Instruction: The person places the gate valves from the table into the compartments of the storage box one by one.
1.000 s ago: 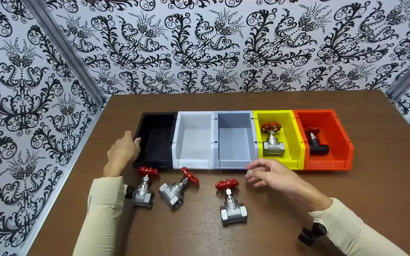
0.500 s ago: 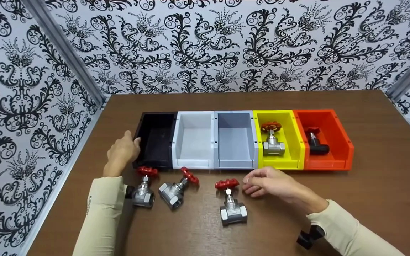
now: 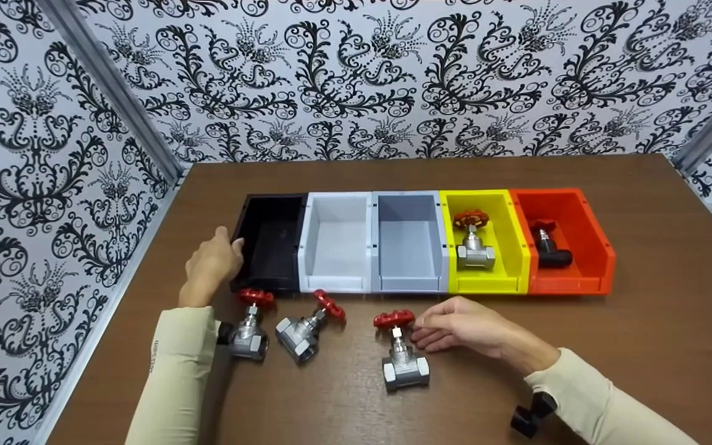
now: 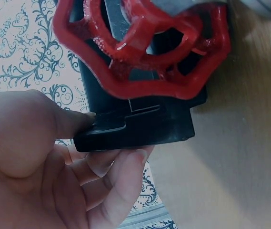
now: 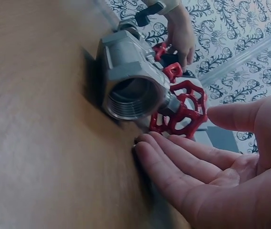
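My left hand (image 3: pixel 212 266) grips the left side wall of the black bin (image 3: pixel 272 244); in the left wrist view the thumb (image 4: pixel 73 125) lies on one side of the wall and the fingers curl under the other. Beside the red handwheel of the rightmost loose valve (image 3: pixel 404 368) is my right hand (image 3: pixel 461 327), holding nothing. Its thumb and fingertips are right at the wheel's rim in the right wrist view, the fingers loosely extended. Two more metal valves with red handwheels, a left one (image 3: pixel 251 337) and a tilted one (image 3: pixel 303 334), lie in front of the black and white bins.
Right of the black bin stand a white bin (image 3: pixel 337 284), a grey bin (image 3: pixel 410 284), a yellow bin (image 3: pixel 510 284) and an orange bin (image 3: pixel 600 272), side by side. A metal valve (image 3: pixel 475 256) lies in the yellow one, a black-bodied valve (image 3: pixel 552 256) in the orange one.
My right hand has moved left and toward me, from the front of the yellow bin to the handwheel of the rightmost loose valve. The left hand has stayed on the black bin.
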{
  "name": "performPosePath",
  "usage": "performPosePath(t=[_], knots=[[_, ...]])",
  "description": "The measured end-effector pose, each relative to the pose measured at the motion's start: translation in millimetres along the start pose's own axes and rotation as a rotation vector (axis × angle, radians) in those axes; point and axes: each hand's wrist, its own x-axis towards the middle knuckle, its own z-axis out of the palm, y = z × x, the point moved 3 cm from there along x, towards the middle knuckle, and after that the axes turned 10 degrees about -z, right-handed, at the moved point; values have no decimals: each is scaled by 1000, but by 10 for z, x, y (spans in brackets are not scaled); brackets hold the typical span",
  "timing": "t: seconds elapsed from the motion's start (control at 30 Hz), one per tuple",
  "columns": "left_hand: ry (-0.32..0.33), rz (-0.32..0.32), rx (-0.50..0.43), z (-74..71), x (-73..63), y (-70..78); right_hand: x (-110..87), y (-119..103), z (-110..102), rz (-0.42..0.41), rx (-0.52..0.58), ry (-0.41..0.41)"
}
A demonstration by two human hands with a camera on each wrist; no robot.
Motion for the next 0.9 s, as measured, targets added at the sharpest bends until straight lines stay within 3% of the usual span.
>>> performPosePath(t=[0.33, 0.7, 0.9], knots=[[-9, 3, 3, 0, 14, -5, -6, 56, 82, -10, 74, 2], [-6, -1, 1, 0, 11, -2, 35, 111, 221, -69, 70, -19], [-3, -4, 1, 0, 10, -6, 37, 109, 286, -57, 32, -19]])
